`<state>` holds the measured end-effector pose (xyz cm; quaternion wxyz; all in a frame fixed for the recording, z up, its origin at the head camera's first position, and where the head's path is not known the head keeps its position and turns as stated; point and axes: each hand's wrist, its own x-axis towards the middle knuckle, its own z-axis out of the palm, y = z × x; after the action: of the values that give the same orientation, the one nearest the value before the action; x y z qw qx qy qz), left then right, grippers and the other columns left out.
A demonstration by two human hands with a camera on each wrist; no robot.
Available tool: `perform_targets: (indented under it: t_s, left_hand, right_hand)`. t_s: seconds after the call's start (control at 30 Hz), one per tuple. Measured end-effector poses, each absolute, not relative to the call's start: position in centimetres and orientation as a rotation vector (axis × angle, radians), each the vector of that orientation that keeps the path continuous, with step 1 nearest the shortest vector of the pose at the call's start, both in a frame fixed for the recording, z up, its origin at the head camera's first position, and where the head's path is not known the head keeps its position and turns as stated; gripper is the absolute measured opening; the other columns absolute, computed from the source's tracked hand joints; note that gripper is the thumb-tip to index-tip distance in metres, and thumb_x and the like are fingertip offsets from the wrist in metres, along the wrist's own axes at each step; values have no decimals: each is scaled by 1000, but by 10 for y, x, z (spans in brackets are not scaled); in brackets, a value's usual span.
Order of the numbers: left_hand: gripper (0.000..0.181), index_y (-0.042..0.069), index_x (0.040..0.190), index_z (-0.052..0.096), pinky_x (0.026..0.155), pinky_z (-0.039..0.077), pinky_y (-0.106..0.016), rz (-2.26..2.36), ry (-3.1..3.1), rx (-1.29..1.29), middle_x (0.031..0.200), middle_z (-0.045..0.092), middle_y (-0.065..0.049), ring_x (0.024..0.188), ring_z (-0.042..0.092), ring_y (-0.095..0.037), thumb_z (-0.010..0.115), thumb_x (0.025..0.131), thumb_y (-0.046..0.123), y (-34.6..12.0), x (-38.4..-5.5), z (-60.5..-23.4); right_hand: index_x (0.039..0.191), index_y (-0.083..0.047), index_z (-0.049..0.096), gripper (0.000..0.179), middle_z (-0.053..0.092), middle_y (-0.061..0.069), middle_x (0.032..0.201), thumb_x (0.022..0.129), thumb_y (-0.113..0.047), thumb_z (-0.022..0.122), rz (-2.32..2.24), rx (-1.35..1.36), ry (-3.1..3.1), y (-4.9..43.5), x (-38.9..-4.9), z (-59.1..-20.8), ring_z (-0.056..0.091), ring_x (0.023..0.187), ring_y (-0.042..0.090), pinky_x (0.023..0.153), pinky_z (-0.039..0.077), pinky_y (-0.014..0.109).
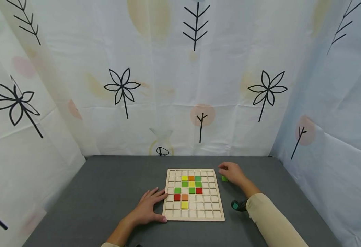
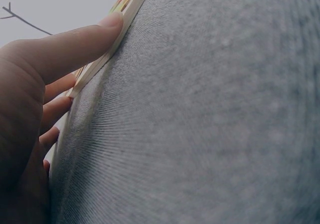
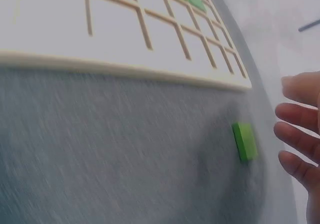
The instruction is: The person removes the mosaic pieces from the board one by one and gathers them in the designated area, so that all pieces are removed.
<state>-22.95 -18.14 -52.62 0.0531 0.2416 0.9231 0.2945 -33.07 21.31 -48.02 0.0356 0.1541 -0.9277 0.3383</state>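
Head view. Board [image 1: 176, 214], wooden, gridded: one, flat on the grey desk [image 1: 106, 192], below the middle of its far edge. Tiles set in it: twelve – five greens, three yellows [image 1: 185, 205], two oranges [image 1: 185, 197], two reds [image 1: 177, 197]. Loose green tile [image 1: 224, 178]: one, on the desk, between the board's far right part and the desk's right edge. Left hand [image 1: 148, 207]: grip wide, thumb at the board's near left corner, forefinger at its left edge. Right hand [image 1: 232, 172]: over the loose green tile, fingers gently bent. Sleeve [image 1: 268, 218], beige, on the right arm. Cloth [image 1: 168, 68], leaf-printed, beyond the desk's far edge.

Left wrist view. Thumb touching the board's edge, fingers spread along its side.

Right wrist view. Loose green tile on the desk near a board corner; right hand beside it, apart – grip loose, nothing held.
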Motion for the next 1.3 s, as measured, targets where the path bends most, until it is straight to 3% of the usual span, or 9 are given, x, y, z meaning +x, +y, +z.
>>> perform_targets:
  t_s: [0.57,0.73,1.3]
  left_hand:
    - [93,15,143,51,112,7,-62,900,2810,743,150,42,-5,143,21,-37,78,67,61,-181,-231,-528]
    - [93,15,143,51,112,8,-62,895,2812,743,150,42,-5,143,21,-37,78,67,62,-181,-232,-530]
    - [93,13,143,51,111,8,-64,921,2803,756,150,41,-7,143,21,-38,78,68,60,-181,-228,-525]
  right_hand:
    - [102,-2,70,13,66,8,94,91,-9,68,1281,188,-2514,170,-321,-501,62,84,26,68,52,40]
    - [101,-2,71,12,65,6,90,91,-9,68,1355,224,-2469,161,-320,-507,61,77,20,62,51,34]
    - [104,-5,70,15,62,2,94,89,-8,71,1369,370,-2551,142,-313,-518,58,82,17,70,52,33]
